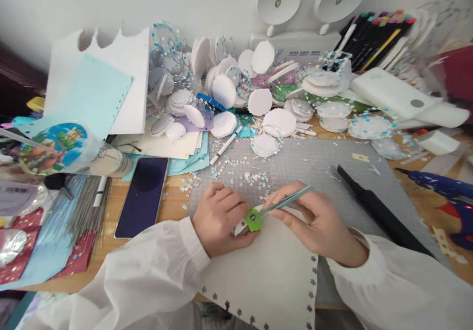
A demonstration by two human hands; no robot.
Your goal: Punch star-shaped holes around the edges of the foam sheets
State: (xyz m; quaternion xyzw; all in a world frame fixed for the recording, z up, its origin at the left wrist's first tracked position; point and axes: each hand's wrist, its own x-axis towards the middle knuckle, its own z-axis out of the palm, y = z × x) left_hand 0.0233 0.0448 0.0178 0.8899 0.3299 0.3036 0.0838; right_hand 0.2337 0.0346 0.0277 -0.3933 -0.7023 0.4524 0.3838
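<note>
My left hand is closed around a small green craft punch, its fingers on one side and the thumb below. Light blue tweezers are gripped in my right hand, and their tips reach the top of the punch. Under both hands lies a sheet of white paper with flower-shaped holes along its lower and right edges. Part of the sheet near the punch is hidden by my fingers. Tiny blue and white paper flowers are scattered on the grey cutting mat beyond my hands.
A phone and a lidded drink cup are on the left. White discs with flower-dotted loops are piled at the back. At right are a black stick-like object and a blue glue gun. Markers stand behind.
</note>
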